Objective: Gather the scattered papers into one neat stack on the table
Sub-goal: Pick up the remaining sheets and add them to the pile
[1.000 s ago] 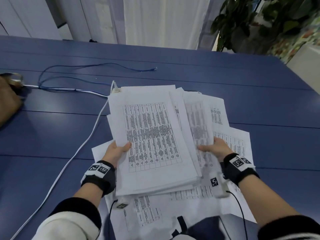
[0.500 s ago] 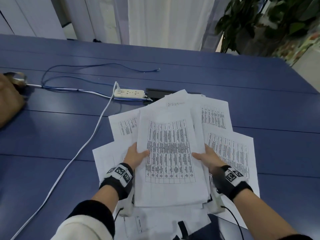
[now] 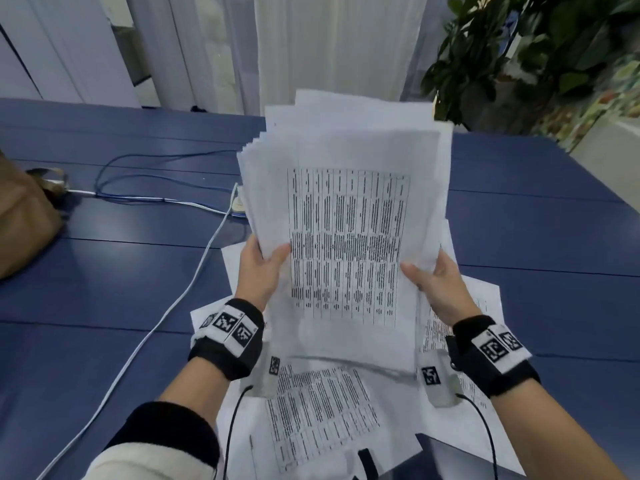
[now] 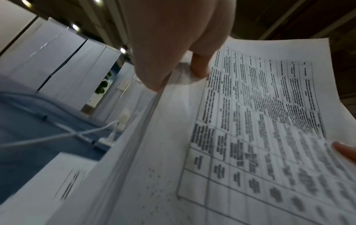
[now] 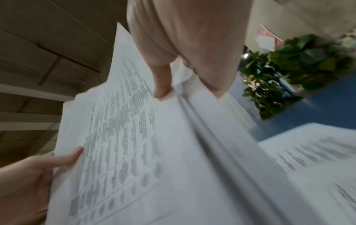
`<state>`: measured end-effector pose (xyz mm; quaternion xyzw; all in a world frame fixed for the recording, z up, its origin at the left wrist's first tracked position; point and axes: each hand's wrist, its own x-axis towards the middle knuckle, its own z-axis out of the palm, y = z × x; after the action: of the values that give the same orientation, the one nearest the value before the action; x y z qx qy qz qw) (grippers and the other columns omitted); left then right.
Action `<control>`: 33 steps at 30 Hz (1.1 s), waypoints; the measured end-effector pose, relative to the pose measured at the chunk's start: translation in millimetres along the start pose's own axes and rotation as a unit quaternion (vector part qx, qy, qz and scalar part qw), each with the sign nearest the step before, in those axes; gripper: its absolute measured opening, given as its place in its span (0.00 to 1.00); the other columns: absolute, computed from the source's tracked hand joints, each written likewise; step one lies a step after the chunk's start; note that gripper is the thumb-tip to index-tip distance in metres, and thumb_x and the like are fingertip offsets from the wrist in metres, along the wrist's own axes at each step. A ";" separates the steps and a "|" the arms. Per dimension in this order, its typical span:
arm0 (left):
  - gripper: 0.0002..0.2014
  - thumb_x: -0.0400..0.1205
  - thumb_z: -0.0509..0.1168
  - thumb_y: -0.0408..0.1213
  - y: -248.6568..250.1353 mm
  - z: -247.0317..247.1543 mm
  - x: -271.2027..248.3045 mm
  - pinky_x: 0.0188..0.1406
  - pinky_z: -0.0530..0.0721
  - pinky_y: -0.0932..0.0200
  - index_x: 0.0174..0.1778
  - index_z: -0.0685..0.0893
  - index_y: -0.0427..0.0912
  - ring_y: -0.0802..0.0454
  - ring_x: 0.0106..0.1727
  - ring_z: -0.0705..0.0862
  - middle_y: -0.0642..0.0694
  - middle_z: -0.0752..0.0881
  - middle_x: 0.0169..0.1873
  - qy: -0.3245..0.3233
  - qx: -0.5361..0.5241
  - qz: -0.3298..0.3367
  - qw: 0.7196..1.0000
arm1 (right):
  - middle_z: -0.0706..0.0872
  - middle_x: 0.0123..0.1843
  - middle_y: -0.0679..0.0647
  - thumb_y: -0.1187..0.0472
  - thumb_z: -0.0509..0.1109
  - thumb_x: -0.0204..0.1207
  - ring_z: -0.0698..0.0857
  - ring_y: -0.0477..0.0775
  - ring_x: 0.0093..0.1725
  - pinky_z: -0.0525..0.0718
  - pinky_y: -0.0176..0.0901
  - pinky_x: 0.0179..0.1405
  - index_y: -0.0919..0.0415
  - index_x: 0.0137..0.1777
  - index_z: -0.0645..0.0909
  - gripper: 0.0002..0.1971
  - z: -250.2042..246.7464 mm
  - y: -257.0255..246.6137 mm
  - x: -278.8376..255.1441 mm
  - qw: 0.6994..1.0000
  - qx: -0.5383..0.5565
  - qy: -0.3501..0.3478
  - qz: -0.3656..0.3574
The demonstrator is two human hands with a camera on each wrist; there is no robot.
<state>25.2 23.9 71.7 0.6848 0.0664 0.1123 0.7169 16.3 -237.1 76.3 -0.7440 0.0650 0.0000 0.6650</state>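
black wristbands (image 3: pixel 225 344) with white coded tags, cream sleeves (image 3: pixel 152 452).

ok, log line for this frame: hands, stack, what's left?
left hand: grips stack | right hand: grips stack | paper stack: lifted, tilted up, edges uneven | loose sheets: on table

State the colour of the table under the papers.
Dark blue; the table shows best in the head view.

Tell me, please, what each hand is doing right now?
Left hand: grips the paper bundle at its left edge.
Right hand: grips the bundle's right edge.
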 end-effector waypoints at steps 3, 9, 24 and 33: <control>0.16 0.80 0.64 0.26 24.3 4.2 -0.1 0.48 0.82 0.77 0.63 0.74 0.39 0.61 0.51 0.82 0.51 0.82 0.52 0.010 -0.012 0.072 0.997 | 0.86 0.55 0.52 0.68 0.71 0.74 0.85 0.52 0.56 0.81 0.53 0.62 0.62 0.61 0.76 0.16 4.4 -17.8 4.4 0.999 -0.009 0.017 -0.051; 0.17 0.75 0.71 0.30 40.5 10.1 -7.0 0.56 0.84 0.65 0.54 0.75 0.51 0.69 0.50 0.84 0.57 0.84 0.50 0.001 -0.033 0.085 0.996 | 0.86 0.59 0.54 0.68 0.69 0.76 0.85 0.54 0.59 0.82 0.51 0.63 0.61 0.62 0.75 0.15 10.7 -25.0 6.8 0.997 -0.015 0.020 -0.070; 0.25 0.63 0.80 0.32 77.8 7.6 5.8 0.49 0.88 0.59 0.52 0.77 0.51 0.60 0.47 0.88 0.51 0.86 0.49 -0.023 -0.059 0.131 0.989 | 0.86 0.51 0.46 0.70 0.77 0.66 0.88 0.37 0.46 0.85 0.31 0.45 0.53 0.56 0.75 0.22 5.4 -82.0 11.8 0.967 0.113 0.067 -0.217; 0.26 0.57 0.78 0.48 97.9 16.6 -7.4 0.47 0.87 0.59 0.51 0.79 0.59 0.56 0.47 0.87 0.50 0.86 0.51 -0.033 -0.056 0.181 0.981 | 0.89 0.41 0.44 0.64 0.80 0.58 0.88 0.35 0.39 0.84 0.29 0.38 0.54 0.47 0.79 0.18 0.8 -66.6 5.5 0.975 0.102 0.052 -0.191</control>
<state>15.4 9.6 169.8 0.6474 -0.0885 0.2212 0.7239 28.3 -229.8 141.6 -0.6697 -0.0448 -0.1723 0.7210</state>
